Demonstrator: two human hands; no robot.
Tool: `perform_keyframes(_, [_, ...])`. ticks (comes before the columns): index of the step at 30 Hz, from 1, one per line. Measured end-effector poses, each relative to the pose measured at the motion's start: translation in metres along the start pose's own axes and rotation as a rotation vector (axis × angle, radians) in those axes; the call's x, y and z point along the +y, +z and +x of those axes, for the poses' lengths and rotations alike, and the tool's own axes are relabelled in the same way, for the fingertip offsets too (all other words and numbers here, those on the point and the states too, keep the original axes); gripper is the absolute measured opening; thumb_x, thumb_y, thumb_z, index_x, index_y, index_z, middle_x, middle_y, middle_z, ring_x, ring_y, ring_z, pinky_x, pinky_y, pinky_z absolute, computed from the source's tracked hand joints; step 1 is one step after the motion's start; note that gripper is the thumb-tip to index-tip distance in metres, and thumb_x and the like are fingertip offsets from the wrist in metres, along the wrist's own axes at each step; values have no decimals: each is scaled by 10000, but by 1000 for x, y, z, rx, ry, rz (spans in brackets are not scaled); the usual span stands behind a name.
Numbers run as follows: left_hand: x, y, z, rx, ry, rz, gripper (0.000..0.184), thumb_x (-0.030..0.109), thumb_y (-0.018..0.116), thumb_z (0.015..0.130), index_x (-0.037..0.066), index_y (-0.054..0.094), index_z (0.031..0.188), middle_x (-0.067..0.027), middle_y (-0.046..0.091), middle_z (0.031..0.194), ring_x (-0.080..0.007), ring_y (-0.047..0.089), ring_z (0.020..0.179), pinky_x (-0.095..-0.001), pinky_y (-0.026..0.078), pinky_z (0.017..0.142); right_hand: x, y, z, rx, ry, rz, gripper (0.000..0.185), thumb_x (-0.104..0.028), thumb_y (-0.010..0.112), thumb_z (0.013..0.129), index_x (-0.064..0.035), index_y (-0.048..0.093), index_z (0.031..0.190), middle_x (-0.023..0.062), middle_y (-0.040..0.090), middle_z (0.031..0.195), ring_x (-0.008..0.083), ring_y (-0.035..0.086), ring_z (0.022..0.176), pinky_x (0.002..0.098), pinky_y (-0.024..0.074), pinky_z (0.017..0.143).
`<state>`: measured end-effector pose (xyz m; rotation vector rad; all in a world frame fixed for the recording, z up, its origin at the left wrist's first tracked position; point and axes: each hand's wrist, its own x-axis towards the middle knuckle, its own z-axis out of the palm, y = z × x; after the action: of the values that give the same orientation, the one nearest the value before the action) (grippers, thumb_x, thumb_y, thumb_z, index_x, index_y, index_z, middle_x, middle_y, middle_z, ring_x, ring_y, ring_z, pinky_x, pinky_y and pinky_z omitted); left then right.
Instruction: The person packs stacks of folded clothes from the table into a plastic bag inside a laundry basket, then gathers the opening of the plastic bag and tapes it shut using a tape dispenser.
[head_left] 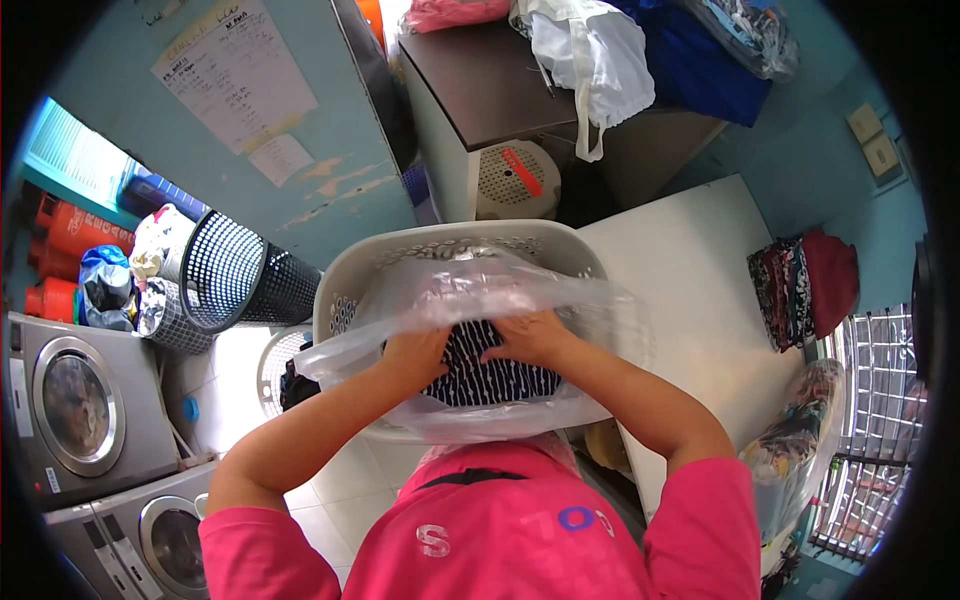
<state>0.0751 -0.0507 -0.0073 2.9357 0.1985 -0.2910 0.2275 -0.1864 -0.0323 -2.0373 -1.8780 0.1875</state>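
While the laundry basket [470,233] is seemingly propping the plastic bag [465,300], the right hand [530,336] is resting half-spread on the striped fabric [488,378], left hand [418,355] touching it, grip unclear.

Left of the dark-topped desk [450,85] stands a pale teal wall [350,115], its paint flaking (beige patches show through near the lower edge). Farther left of the desk, a slatted window [75,155] glows brightly. A white table [675,250] spreads below and right of the desk; well to its right, another teal wall [825,190] bears switch plates [881,157]. Far lower right of the desk is a grid-barred window [870,385]; below it, pale floor tiles [385,465].
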Motion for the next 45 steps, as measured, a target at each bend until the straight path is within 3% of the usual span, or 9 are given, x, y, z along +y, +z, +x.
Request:
perform_keyframes(3, [-7,-25,-1,-48,-240,-453,913,244,763,578,11,281,1317,-181,440,1228,-331,397,1152,-437,295,976,19,-6,-3,-373,140,216,779,-332,768,554,-117,455,1234,148,456,1232,295,409,1164,394,284,1004])
perform_keyframes(10, [-39,31,27,-278,-63,-185,1226,215,841,376,155,158,1393,-182,116,1431,-429,54,1303,-548,165,1040,35,30,-2,-220,18,173,934,-266,821,431,-167,424,1271,91,418,1287,308,336,1224,475,226,1024])
perform_keyframes(20, [-47,43,44,-370,-39,-245,1216,219,835,373,210,172,1394,-159,40,1450,-469,-31,1293,-593,195,1011,32,31,12,-324,135,22,959,-285,820,448,-183,384,1297,101,309,1380,379,215,1285,433,212,1057])
perform_keyframes(25, [-33,-33,38,-477,-74,-348,1043,214,817,475,162,266,1359,-188,182,1413,-386,110,1306,-430,205,1059,0,-46,12,-342,-75,211,662,-261,724,608,-132,478,1208,139,429,1284,320,437,1150,391,370,947])
perform_keyframes(31, [-40,-94,29,-89,37,-592,816,238,708,680,86,268,1350,-191,367,1312,-321,325,1240,-356,285,1013,-22,-126,25,322,-217,-377,579,-230,691,639,-111,497,1172,128,496,1176,270,484,1077,355,382,898])
perform_keyframes(36, [-10,-97,-2,42,183,-412,759,306,649,743,19,261,1329,-214,417,1259,-317,403,1181,-390,339,971,-20,-125,10,274,368,-292,683,-231,677,689,-151,359,1288,98,557,1058,240,542,966,345,423,785])
perform_keyframes(38, [18,-85,-11,-188,127,-228,672,316,581,792,66,271,1334,-195,471,1208,-298,492,1087,-400,424,870,-2,-108,-1,113,680,-47,440,-183,609,747,-136,473,1163,98,604,693,284,594,658,389,453,609])
perform_keyframes(41, [37,-72,-7,-747,218,-343,538,243,510,823,148,334,1323,-162,542,1133,-303,568,965,-386,477,747,7,-132,8,373,587,383,268,-132,547,771,-113,530,1038,118,579,602,324,582,590,395,446,573])
perform_keyframes(45, [61,-98,-46,-710,612,-464,470,177,481,826,189,391,1287,-137,580,1062,-291,597,886,-376,491,684,5,-154,27,463,538,436,239,-109,558,759,-82,541,995,133,601,718,284,577,645,367,435,623])
